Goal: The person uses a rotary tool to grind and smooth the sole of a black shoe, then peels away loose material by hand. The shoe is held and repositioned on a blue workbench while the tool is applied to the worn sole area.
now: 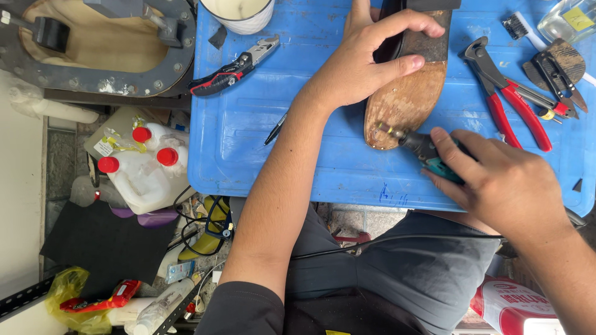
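The left hand [363, 59] is clamped over a shoe [410, 80] lying sole-up on a blue plastic worktop [261, 149], its fingers wrapped over the dark upper edge and the thumb pressed flat on the worn brown sole. The right hand [496, 180] is closed around a small rotary tool [428, 152] with a black and teal body, whose tip touches the sole's rounded near end. To the right of the shoe lie red-handled pincers [509, 102], with a small brush [518, 28] beyond them near the far edge. To the left rest a folding utility knife [239, 65] and a black pen [275, 128]. Below the worktop's left edge stand white bottles with 3 red caps [146, 164].
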